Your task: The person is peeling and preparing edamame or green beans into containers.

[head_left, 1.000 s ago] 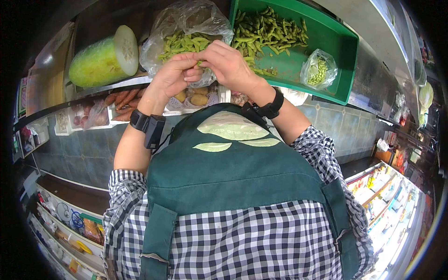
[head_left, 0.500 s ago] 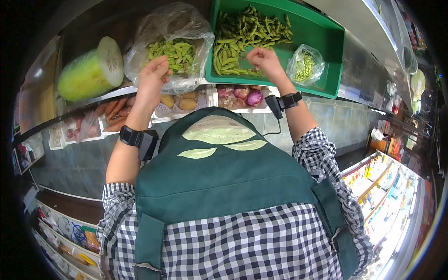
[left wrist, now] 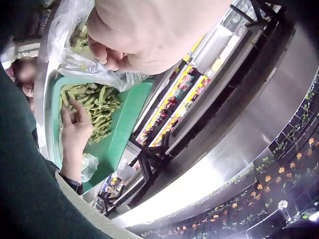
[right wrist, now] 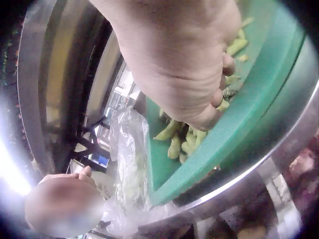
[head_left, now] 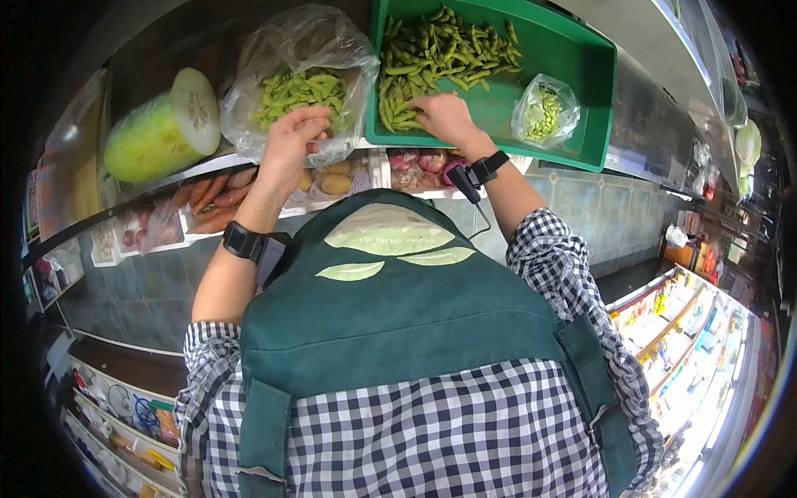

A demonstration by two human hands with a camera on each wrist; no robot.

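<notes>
Right hand point(head_left: 448, 118) among the pods point(head_left: 452, 54), left hand point(head_left: 295, 141) by the bag point(head_left: 249, 100)

My right fingers bend down onto the green pods heaped in the green crate point(head_left: 573, 75); I cannot tell whether they grip one. My left fingers curl at the near side of the clear bag, which holds bagged pods point(head_left: 303, 90); whether they pinch anything is hidden. A small bag of shelled beans point(head_left: 544, 116) sits in the crate's right end. Left of the clear bag, a cut melon point(head_left: 149, 137) lies on the counter point(head_left: 183, 41).
</notes>
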